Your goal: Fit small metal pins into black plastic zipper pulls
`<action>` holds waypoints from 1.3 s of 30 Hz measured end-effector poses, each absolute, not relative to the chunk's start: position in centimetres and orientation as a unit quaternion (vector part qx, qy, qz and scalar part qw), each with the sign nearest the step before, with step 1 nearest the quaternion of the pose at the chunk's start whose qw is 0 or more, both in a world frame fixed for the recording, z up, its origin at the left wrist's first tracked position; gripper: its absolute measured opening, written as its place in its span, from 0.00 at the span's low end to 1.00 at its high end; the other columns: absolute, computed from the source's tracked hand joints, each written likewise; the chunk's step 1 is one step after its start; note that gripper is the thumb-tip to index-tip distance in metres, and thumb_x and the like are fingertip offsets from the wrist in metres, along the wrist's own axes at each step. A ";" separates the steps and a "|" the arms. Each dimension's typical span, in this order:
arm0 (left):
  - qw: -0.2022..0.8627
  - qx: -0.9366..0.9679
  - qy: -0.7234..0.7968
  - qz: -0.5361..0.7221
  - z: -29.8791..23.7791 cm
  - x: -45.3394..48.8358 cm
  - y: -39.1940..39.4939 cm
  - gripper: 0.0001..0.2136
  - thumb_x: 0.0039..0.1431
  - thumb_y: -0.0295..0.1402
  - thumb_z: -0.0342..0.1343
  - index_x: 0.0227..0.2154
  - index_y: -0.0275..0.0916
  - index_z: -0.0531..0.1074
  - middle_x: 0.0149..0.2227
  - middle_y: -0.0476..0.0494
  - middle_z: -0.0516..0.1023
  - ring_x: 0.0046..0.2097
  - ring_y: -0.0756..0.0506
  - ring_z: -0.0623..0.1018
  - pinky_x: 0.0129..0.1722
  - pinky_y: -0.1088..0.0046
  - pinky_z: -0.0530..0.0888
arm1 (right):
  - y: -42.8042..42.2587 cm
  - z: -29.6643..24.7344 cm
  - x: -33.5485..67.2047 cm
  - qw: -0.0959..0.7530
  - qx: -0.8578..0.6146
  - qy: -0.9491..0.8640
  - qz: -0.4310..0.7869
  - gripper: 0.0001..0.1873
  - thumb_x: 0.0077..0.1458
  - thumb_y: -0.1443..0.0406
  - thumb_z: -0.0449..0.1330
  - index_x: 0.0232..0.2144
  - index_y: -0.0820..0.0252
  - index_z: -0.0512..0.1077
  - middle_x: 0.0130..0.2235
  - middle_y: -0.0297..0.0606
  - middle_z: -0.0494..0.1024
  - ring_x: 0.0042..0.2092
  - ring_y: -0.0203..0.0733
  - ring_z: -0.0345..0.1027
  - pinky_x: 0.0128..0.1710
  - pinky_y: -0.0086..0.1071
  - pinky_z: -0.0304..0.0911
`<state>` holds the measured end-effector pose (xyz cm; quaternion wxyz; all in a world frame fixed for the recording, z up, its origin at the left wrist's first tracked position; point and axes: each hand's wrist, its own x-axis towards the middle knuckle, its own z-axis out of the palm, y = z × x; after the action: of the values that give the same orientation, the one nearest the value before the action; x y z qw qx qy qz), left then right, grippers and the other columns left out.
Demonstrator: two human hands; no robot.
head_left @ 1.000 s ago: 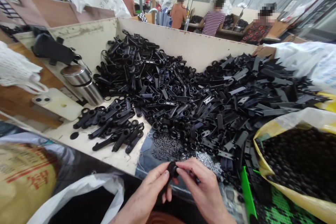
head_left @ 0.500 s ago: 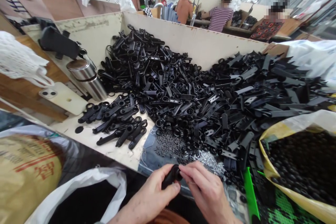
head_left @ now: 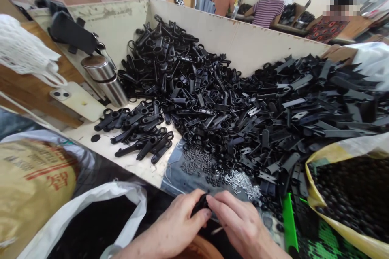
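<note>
At the front edge of the table, my left hand (head_left: 182,220) is closed around a small black plastic part (head_left: 199,204), thumb along its near side. The fingers of my right hand (head_left: 238,216) are pinched together against the right end of the same part. Whether a smaller piece sits between those fingertips is hidden. Just beyond my hands lie a heap of small silvery pins (head_left: 243,184) and a heap of small dark grey pieces (head_left: 197,162). Behind them rises a large pile of black plastic handle-like parts (head_left: 197,85).
Several black parts (head_left: 152,145) lie in a group on the left, near a phone (head_left: 79,101) and a steel flask (head_left: 112,89). A yellow-edged sack (head_left: 316,202) of round black pieces stands right, beside a green basket (head_left: 290,222). An open white sack (head_left: 133,210) stands left. People sit beyond.
The view has shifted, so the table appears higher and farther right. My hands stay together on the black part, which is now more covered by my fingers.
</note>
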<state>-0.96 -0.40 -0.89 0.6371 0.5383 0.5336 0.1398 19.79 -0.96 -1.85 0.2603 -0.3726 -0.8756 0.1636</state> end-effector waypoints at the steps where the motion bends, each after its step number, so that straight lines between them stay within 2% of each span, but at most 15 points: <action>1: 0.634 0.545 0.532 0.136 -0.7 -1.1 -0.4 0.12 0.65 0.40 0.56 0.48 0.46 0.77 0.43 0.42 0.82 0.49 0.35 0.77 0.50 0.61 0.68 | -1.0 -1.7 19.8 0.264 -0.371 -0.874 0.168 0.17 0.73 0.70 0.45 0.51 0.60 0.73 0.36 0.41 0.80 0.32 0.40 0.77 0.26 0.28 0.70; 5: 0.640 0.570 0.495 0.140 -1.0 -1.6 -1.0 0.14 0.68 0.40 0.53 0.51 0.48 0.77 0.50 0.41 0.81 0.54 0.35 0.75 0.53 0.61 0.67 | -1.6 -1.9 20.0 0.285 -0.387 -0.846 0.233 0.16 0.71 0.70 0.51 0.55 0.54 0.73 0.38 0.40 0.78 0.32 0.39 0.76 0.28 0.27 0.71; 8: 0.648 0.581 0.471 0.145 -1.2 -2.0 -1.6 0.17 0.70 0.42 0.51 0.58 0.50 0.73 0.56 0.42 0.79 0.57 0.35 0.74 0.57 0.61 0.66 | -2.6 -2.7 20.3 0.310 -0.439 -0.785 0.309 0.23 0.69 0.67 0.56 0.63 0.46 0.67 0.41 0.39 0.76 0.32 0.39 0.74 0.31 0.28 0.73; 10: 0.645 0.603 0.449 0.141 -1.3 -2.1 -1.9 0.17 0.71 0.42 0.50 0.58 0.51 0.73 0.56 0.43 0.79 0.56 0.36 0.75 0.57 0.62 0.66 | -3.2 -3.3 20.5 0.335 -0.481 -0.725 0.361 0.27 0.67 0.65 0.59 0.66 0.44 0.63 0.40 0.36 0.76 0.29 0.37 0.71 0.30 0.28 0.72; 13: 0.599 0.649 0.447 0.139 -1.5 -2.0 -2.1 0.15 0.71 0.41 0.48 0.54 0.51 0.76 0.51 0.43 0.81 0.50 0.37 0.77 0.52 0.63 0.69 | -3.8 -3.9 20.0 0.348 -0.520 -0.634 0.455 0.24 0.63 0.62 0.65 0.60 0.45 0.70 0.34 0.31 0.76 0.26 0.34 0.66 0.27 0.26 0.68; 16: 0.508 0.698 0.475 0.169 -2.2 -1.7 -2.2 0.17 0.71 0.34 0.46 0.55 0.50 0.76 0.49 0.40 0.81 0.50 0.35 0.78 0.53 0.59 0.68 | -3.9 -4.7 18.3 0.385 -0.546 -0.511 0.541 0.18 0.60 0.56 0.68 0.51 0.51 0.77 0.32 0.32 0.76 0.26 0.34 0.65 0.25 0.25 0.64; 19: 0.457 0.695 0.512 0.215 -2.9 -1.7 -2.1 0.19 0.68 0.30 0.48 0.58 0.47 0.73 0.54 0.36 0.79 0.57 0.32 0.74 0.62 0.51 0.60 | -3.4 -5.7 16.4 0.446 -0.560 -0.391 0.579 0.23 0.55 0.49 0.70 0.47 0.56 0.79 0.32 0.35 0.77 0.25 0.34 0.64 0.23 0.25 0.62; 21: 0.491 0.644 0.541 0.225 -3.0 -2.0 -2.0 0.19 0.66 0.30 0.52 0.58 0.46 0.71 0.58 0.37 0.75 0.61 0.32 0.70 0.64 0.51 0.58 | -2.8 -6.1 15.5 0.454 -0.559 -0.364 0.591 0.24 0.52 0.48 0.71 0.44 0.57 0.81 0.30 0.36 0.78 0.26 0.36 0.66 0.24 0.27 0.64; 23: 0.575 0.563 0.555 0.213 -2.7 -2.4 -1.7 0.16 0.63 0.31 0.54 0.53 0.43 0.71 0.55 0.37 0.77 0.57 0.35 0.74 0.58 0.55 0.66 | -2.0 -6.2 15.2 0.442 -0.554 -0.384 0.592 0.22 0.53 0.48 0.71 0.42 0.56 0.83 0.29 0.36 0.78 0.28 0.38 0.68 0.27 0.29 0.66; 25: 0.675 0.477 0.528 0.195 -2.1 -2.7 -1.3 0.10 0.60 0.32 0.56 0.45 0.41 0.70 0.41 0.41 0.78 0.44 0.39 0.77 0.46 0.61 0.72 | -1.2 -5.8 15.3 0.437 -0.539 -0.447 0.564 0.19 0.55 0.48 0.69 0.40 0.54 0.85 0.30 0.37 0.78 0.31 0.40 0.70 0.31 0.31 0.69; 27: 0.752 0.403 0.483 0.195 -1.5 -2.9 -1.0 0.09 0.58 0.34 0.57 0.40 0.40 0.68 0.31 0.49 0.74 0.34 0.45 0.75 0.37 0.67 0.70 | -0.6 -5.4 15.6 0.438 -0.517 -0.513 0.527 0.17 0.57 0.49 0.68 0.40 0.53 0.85 0.33 0.38 0.78 0.34 0.41 0.71 0.35 0.32 0.70; 28: 0.777 0.369 0.469 0.200 -1.2 -2.9 -1.0 0.09 0.57 0.35 0.57 0.40 0.40 0.67 0.29 0.51 0.73 0.31 0.47 0.73 0.36 0.69 0.69 | -0.4 -5.2 15.6 0.435 -0.509 -0.531 0.520 0.17 0.58 0.49 0.67 0.40 0.52 0.85 0.34 0.38 0.78 0.35 0.42 0.72 0.36 0.32 0.70; 32: 0.813 0.273 0.467 0.216 -0.8 -3.0 -1.4 0.11 0.56 0.35 0.60 0.40 0.39 0.68 0.30 0.52 0.76 0.24 0.54 0.68 0.35 0.73 0.63 | -0.5 -5.0 15.6 0.418 -0.499 -0.502 0.569 0.18 0.59 0.49 0.67 0.41 0.54 0.84 0.34 0.37 0.77 0.36 0.43 0.76 0.36 0.32 0.72; 36: 0.817 0.257 0.465 0.225 -1.4 -3.0 -1.5 0.15 0.54 0.36 0.63 0.42 0.38 0.70 0.27 0.54 0.73 0.23 0.56 0.64 0.29 0.75 0.58 | -0.8 -5.4 15.6 0.416 -0.497 -0.471 0.598 0.18 0.58 0.49 0.68 0.41 0.55 0.84 0.36 0.38 0.77 0.38 0.46 0.80 0.37 0.34 0.73; 39: 0.816 0.261 0.464 0.224 -1.6 -3.0 -1.5 0.13 0.55 0.37 0.63 0.40 0.37 0.69 0.27 0.53 0.74 0.22 0.56 0.64 0.28 0.75 0.58 | -0.9 -5.6 15.5 0.418 -0.497 -0.475 0.594 0.17 0.59 0.49 0.67 0.41 0.54 0.84 0.35 0.38 0.77 0.36 0.44 0.79 0.35 0.32 0.72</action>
<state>-3.00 -1.49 -1.64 0.8163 0.2606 0.4641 0.2243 15.50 -0.91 -5.58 0.4176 -0.4972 -0.4753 0.5937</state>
